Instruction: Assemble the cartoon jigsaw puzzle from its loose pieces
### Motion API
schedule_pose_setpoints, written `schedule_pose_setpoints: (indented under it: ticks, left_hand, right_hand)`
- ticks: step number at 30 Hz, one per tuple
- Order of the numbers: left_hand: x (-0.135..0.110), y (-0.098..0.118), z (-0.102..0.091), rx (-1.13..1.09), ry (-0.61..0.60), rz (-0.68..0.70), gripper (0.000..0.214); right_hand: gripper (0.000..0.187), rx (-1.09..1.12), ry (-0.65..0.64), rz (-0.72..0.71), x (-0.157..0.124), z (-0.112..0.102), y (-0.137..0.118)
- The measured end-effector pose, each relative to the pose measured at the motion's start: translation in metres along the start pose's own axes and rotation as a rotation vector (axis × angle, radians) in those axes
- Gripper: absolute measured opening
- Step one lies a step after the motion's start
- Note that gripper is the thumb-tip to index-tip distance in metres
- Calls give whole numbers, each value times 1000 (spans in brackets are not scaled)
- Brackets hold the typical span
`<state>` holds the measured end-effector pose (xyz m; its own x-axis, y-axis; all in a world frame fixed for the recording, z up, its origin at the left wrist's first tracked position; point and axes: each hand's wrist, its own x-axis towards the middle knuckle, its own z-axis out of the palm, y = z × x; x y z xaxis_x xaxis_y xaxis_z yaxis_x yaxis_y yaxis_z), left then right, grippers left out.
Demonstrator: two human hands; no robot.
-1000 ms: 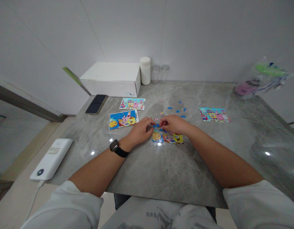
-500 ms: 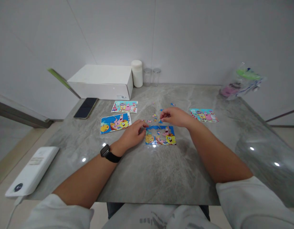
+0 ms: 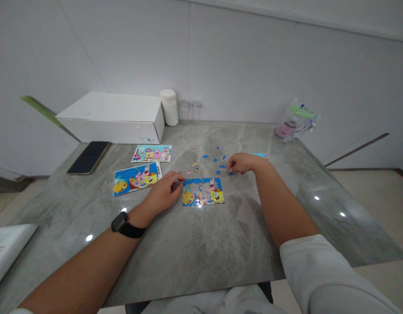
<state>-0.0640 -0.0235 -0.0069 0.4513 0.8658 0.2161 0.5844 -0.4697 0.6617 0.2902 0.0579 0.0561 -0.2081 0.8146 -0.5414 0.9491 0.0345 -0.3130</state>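
Observation:
A partly filled jigsaw puzzle (image 3: 217,196) with a cartoon picture lies on the grey table, gaps showing in its middle. My left hand (image 3: 167,190), a black watch on its wrist, rests at the puzzle's left edge with fingers loosely bent and apart. Beyond the puzzle's right corner, my right hand (image 3: 242,163) has its fingertips pinched on a small puzzle piece (image 3: 230,173) at the tabletop. Loose blue pieces (image 3: 217,172) lie just left of that hand. Several pink and yellow pieces (image 3: 195,170) are scattered behind the puzzle.
Two picture cards, one blue (image 3: 136,178) and one turquoise (image 3: 152,153), lie at left; another card (image 3: 262,155) is partly behind my right arm. A phone (image 3: 89,158), white box (image 3: 113,113), white bottle (image 3: 169,108), clear jars (image 3: 190,113) and plastic bag (image 3: 296,121) stand around.
My right hand has moved right, away from the puzzle, uncovering blue pieces. The left hand stays by the puzzle's left edge. The whole view has turned to the right.

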Motion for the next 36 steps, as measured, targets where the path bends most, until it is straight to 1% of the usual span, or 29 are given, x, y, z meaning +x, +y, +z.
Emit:
schedule_pose_setpoints:
  ticks: [5, 9, 12, 15, 18, 20, 23, 28, 33, 36]
  left_hand:
    - [0, 0, 0, -13, 19, 12, 20]
    - [1, 1, -1, -7, 44, 0, 17]
    - [1, 2, -1, 4, 58, -9, 18]
    - [1, 4, -2, 7, 73, -19, 19]
    - [1, 6, -2, 10, 83, -37, 17]
    - [1, 6, -2, 9, 91, -66, 17]
    - [1, 6, -2, 0, 100, -111, 17]
    - [1, 6, -2, -3, 112, -123, 12]
    - [2, 10, -2, -24, 116, -135, 9]
    - [1, 9, -2, -20, 115, -129, 9]
  right_hand:
    - [9, -79, 13, 78, 3, 5, -9]
    - [15, -154, 61, 65, 2, 2, -10]
    - [18, -209, 151, -10, 1, -2, -11]
    - [18, -183, 305, -127, 1, -1, -18]
    - [20, -113, 450, -241, 5, 9, -34]
    - [20, -105, 493, -309, 10, 18, -49]
    - [24, -132, 492, -379, 21, 29, -71]
    - [28, -262, 381, -462, 50, 34, -95]
    - [23, -340, 320, -495, 70, 32, -101]
    - [19, -343, 312, -461, 72, 29, -98]
